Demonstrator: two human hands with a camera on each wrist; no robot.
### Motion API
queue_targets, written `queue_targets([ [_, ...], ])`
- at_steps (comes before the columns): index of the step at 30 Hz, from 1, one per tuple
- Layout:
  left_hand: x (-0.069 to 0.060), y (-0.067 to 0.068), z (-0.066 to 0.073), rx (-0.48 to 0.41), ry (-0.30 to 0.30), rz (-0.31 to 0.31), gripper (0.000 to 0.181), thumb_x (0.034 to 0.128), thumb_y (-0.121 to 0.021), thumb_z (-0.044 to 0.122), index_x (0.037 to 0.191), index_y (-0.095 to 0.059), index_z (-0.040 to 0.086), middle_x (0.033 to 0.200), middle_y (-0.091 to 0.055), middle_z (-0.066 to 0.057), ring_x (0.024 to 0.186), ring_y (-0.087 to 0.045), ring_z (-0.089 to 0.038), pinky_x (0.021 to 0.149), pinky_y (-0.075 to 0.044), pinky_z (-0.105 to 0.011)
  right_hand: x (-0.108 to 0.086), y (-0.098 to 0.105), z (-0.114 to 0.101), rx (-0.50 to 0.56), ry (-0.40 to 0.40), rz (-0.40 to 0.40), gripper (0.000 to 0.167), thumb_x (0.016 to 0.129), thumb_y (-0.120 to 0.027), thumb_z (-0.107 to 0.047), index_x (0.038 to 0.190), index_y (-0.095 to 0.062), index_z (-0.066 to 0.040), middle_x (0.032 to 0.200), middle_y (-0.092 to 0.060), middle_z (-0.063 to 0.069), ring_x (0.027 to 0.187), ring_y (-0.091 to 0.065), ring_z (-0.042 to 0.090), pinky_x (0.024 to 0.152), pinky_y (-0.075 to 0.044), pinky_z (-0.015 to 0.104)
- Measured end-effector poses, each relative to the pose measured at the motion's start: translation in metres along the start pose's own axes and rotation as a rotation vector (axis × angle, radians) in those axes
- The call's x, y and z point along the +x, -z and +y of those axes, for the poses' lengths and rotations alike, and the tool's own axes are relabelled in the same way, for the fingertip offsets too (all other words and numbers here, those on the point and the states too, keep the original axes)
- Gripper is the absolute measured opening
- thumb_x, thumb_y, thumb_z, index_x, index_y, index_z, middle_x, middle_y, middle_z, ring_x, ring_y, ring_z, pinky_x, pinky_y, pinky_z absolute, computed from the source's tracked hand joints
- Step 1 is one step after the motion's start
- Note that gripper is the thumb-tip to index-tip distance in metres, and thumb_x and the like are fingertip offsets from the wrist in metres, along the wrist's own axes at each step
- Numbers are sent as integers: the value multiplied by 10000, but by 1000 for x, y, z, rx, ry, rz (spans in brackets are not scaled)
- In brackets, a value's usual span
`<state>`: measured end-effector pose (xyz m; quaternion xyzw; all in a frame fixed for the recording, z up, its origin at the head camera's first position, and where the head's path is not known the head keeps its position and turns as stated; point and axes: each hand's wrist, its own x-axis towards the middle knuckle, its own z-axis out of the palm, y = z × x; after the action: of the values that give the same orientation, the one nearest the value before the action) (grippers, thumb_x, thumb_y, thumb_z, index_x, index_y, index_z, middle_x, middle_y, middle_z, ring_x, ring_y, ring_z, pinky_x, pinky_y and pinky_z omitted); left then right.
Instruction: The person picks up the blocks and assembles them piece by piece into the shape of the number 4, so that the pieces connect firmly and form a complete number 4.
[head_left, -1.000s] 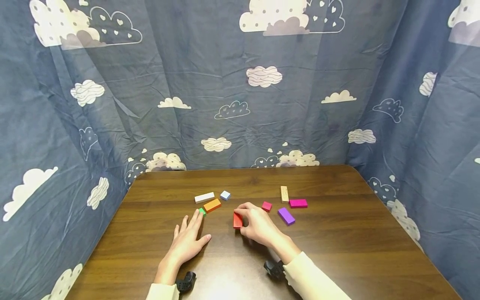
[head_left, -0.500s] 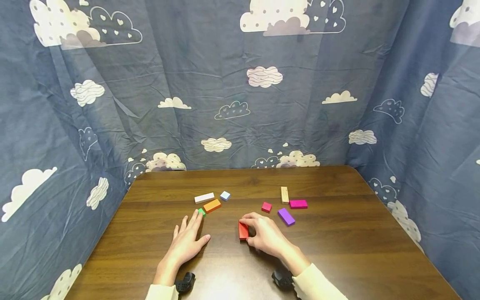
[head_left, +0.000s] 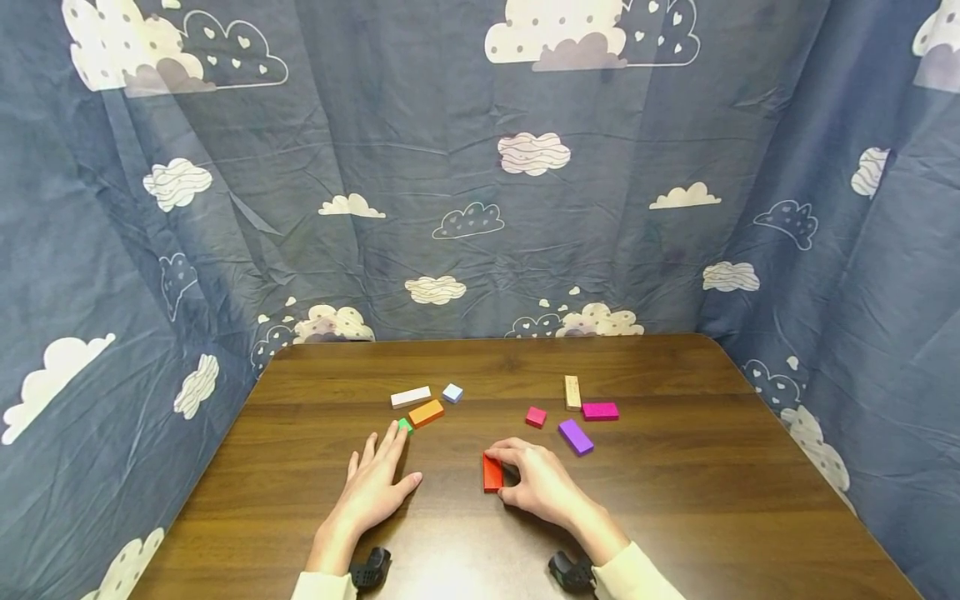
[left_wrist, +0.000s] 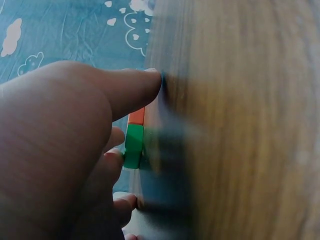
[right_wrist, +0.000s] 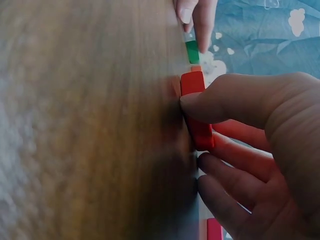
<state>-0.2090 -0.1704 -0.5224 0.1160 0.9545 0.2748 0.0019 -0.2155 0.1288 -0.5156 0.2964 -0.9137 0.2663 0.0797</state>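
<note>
My right hand pinches a red block between thumb and fingers near the middle of the table; in the right wrist view the thumb lies against the near face of the red block. Spread over the tabletop at the left is my left hand, its fingers extended. Its fingertips touch a green block, which they partly cover. In the left wrist view the green block shows beside the fingers. Just beyond it lies an orange block.
A white block and a light blue block lie behind the orange one. Farther right are a small crimson block, a purple block, a beige block and a magenta block. Cloud-patterned curtains surround the brown table.
My right hand has drawn the red block toward me and slightly to the right, away from the crimson block. The left hand stays in place by the green block.
</note>
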Motion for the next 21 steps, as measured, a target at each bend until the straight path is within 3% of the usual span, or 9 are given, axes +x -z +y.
queue_targets([
  [21,0,-1,-2,-13,2,-2,795,984,-641,369,1618,-210,156,1671,-128,-81,1510,-68,-428,1133,-18,-693,-1,-1,5,18,-1,11,592,691,-809,-137,1272,-704,-178,1250,-638,-89,1118,-630,142,920,-509,397],
])
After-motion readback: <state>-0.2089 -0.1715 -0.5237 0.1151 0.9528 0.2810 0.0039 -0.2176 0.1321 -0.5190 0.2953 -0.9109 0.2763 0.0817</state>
